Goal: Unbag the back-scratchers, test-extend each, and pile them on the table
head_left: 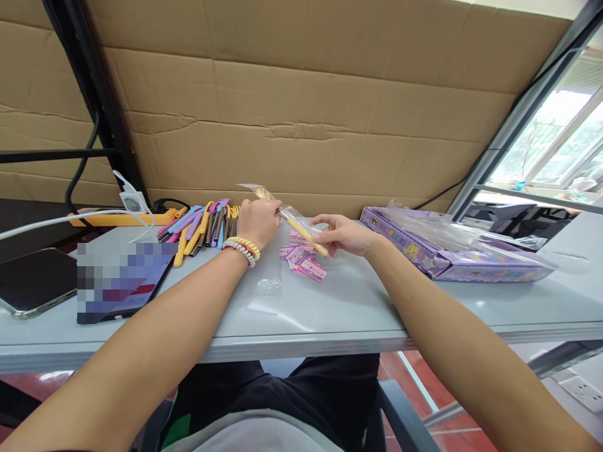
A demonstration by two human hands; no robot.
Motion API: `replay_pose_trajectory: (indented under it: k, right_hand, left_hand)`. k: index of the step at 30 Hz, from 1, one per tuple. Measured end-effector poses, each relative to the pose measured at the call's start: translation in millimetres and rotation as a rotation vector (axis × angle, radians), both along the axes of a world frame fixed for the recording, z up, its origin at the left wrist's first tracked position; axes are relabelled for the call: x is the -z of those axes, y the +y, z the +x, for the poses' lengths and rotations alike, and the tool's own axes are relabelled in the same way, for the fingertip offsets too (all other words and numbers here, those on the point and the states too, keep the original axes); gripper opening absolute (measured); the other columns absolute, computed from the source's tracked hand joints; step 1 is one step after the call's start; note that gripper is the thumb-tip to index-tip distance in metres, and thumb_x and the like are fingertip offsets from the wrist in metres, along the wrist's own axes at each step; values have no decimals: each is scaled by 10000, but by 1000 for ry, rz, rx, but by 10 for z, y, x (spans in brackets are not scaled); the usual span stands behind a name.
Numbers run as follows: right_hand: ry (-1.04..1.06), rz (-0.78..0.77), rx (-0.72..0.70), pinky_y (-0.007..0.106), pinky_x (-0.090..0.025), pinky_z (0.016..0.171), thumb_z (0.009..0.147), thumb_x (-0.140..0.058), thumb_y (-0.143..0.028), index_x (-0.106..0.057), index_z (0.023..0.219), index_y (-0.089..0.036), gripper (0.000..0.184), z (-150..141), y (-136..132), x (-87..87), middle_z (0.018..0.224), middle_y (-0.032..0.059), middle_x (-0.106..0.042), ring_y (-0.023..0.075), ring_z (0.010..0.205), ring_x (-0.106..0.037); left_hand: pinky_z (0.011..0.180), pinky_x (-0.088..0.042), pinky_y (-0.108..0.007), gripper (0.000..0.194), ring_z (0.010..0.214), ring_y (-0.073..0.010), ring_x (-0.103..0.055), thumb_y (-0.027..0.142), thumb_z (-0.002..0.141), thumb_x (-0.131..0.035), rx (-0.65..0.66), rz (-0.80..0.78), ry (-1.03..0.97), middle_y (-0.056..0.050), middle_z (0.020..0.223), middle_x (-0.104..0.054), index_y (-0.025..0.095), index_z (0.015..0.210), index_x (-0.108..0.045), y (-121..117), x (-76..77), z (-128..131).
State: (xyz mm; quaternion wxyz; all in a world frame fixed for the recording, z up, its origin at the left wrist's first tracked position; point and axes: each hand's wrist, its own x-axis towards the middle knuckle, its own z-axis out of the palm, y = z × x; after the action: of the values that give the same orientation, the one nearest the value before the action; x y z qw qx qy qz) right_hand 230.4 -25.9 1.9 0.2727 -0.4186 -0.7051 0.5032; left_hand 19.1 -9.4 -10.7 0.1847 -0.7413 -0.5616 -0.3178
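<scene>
My left hand (pixel 257 221) is closed around the upper part of a yellow pen (pixel 301 231) that sits in a clear plastic sleeve (pixel 257 189). My right hand (pixel 343 235) pinches the lower end of the same pen. Both hands hover over a small heap of pink and purple stickers (pixel 304 262) on the grey table (pixel 358 307). A pile of several coloured pens (pixel 202 226) lies just left of my left hand. Bead bracelets circle my left wrist.
A purple flat box (pixel 447 254) with clear plastic wrap on it lies at the right. A tablet (pixel 120 282) and a phone (pixel 35 279) lie at the left. A yellow power strip (pixel 117 218) with a charger stands by the cardboard wall behind.
</scene>
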Motion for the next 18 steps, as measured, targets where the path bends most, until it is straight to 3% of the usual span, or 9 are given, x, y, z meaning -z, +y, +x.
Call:
replay_pose_trajectory:
  k: [6,10,14,18]
  right_hand:
    - [68,29,-28,208,-407,390,603,-795,-258,-563,971,-145,449,17,62,46,537,-28,-592,81,399,-496]
    - [147,74,62,210,-379,354,580,-804,-271,-586,914,-136,421,-2,81,62,517,-28,-572,89,389,-500]
    - [288,172,221,215,-355,333,542,-822,-310,-609,809,-125,388,1,117,63,511,-20,-560,86,376,-489]
    - [374,248,340,211,-327,318,516,-829,-293,-612,742,-126,355,29,161,53,535,-9,-576,73,363,-470]
  left_hand:
    - [804,-434,-380,371,965,-285,-623,236,805,-461,-95,-86,-140,-96,1011,-703,242,1110,-673,55,8,-116]
    - [808,-457,-377,388,958,-287,-630,254,814,-464,-130,-127,-229,-115,1004,-702,234,1155,-647,68,12,-102]
    - [865,-448,-336,416,993,-252,-624,266,785,-511,-38,-133,-273,-82,1021,-704,218,1183,-621,100,27,-93]
    - [887,-444,-351,545,1006,-273,-613,406,744,-583,47,-121,-313,-91,1058,-692,175,1239,-579,120,53,-91]
